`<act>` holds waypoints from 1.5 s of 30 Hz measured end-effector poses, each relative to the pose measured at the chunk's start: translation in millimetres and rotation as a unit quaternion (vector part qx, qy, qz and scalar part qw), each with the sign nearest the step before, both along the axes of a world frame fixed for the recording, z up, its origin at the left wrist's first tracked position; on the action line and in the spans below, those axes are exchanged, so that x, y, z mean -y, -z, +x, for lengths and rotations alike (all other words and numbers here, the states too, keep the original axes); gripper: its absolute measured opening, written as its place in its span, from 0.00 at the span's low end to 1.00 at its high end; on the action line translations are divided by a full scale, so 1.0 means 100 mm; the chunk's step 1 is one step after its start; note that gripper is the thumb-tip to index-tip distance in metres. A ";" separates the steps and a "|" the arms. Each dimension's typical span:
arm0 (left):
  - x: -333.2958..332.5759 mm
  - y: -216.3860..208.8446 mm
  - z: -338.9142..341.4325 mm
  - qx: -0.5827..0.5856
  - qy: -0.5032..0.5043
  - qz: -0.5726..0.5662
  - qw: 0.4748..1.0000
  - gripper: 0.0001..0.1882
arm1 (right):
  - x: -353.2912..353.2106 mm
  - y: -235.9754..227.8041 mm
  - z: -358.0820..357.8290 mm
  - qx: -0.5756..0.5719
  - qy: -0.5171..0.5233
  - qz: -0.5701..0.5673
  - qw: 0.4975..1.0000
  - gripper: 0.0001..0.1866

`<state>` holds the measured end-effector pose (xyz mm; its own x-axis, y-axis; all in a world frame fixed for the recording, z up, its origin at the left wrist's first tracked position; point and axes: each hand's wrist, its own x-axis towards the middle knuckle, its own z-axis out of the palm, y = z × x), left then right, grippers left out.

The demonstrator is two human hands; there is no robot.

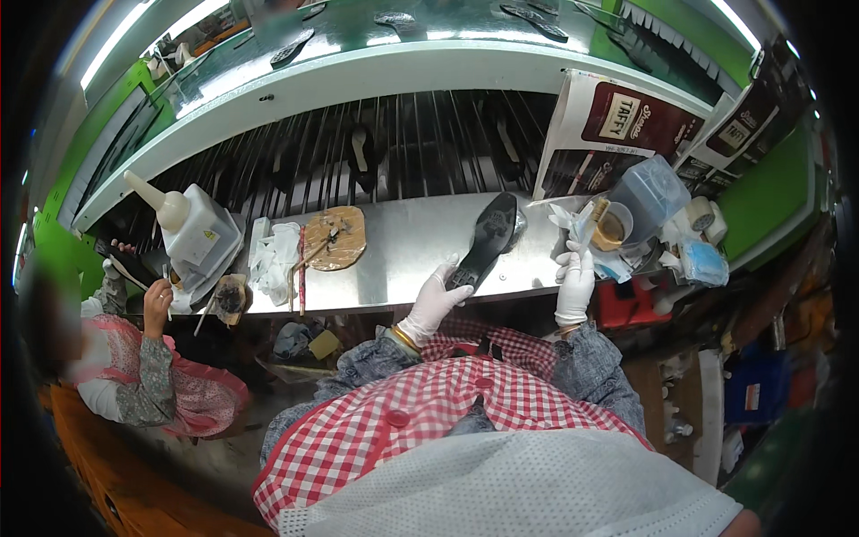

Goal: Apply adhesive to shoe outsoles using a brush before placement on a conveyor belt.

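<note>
My left hand (436, 300), in a white glove, is closed round the lower end of a black shoe (490, 234). The shoe's sole is turned up, and its toe points away from me over the metal ledge. My gloved right hand (574, 285) is closed on a brush (588, 224) with a tan upper part, upright beside a clear cup (614, 225) of amber liquid. Whether the brush touches the cup I cannot tell. Behind the cup stands a translucent plastic container (651, 199).
Along the metal ledge (403, 255) lie a round tan board (338, 234) with sticks, white cloths (276, 259) and a white spouted bottle (199, 228). Tape rolls (700, 213) and cartons (617, 125) stand right. Black shoes rest on the rod conveyor (420, 148). A co-worker (152, 358) handles a dark shoe at left.
</note>
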<state>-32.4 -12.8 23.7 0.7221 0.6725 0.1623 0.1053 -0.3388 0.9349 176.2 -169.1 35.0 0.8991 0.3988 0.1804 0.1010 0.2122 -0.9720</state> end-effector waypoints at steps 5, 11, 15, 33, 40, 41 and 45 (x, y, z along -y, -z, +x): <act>0.02 -0.08 -0.04 0.128 0.144 -0.519 0.833 0.25 | 0.27 -0.04 0.18 -0.035 -0.024 0.023 0.999 0.12; 0.05 -0.12 0.00 0.215 0.210 -0.628 0.718 0.26 | 0.45 -0.13 0.34 -0.020 -0.027 -0.008 0.999 0.12; 0.01 -0.07 0.03 0.230 0.230 -0.666 0.671 0.26 | 0.54 -0.23 0.38 -0.032 -0.035 -0.030 0.998 0.13; -0.09 -0.02 0.17 0.246 0.222 -0.675 0.659 0.24 | 0.64 -0.41 0.41 -0.047 -0.025 -0.088 0.995 0.14; -0.16 0.09 0.14 0.233 0.227 -0.654 0.682 0.21 | 0.73 -0.35 0.64 0.013 -0.033 -0.182 0.983 0.16; -0.14 0.06 0.12 0.235 0.226 -0.669 0.668 0.21 | 0.76 -0.40 0.59 0.006 -0.031 -0.176 0.984 0.17; -0.13 -0.03 0.08 0.234 0.233 -0.667 0.668 0.21 | 0.81 -0.43 0.69 0.018 -0.034 -0.175 0.984 0.19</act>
<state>-24.2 0.2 26.7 0.9835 0.1647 -0.0748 -0.1312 0.9344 0.3313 245.6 -250.1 77.5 0.8633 0.5019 0.0534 0.1348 -0.1272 -0.9827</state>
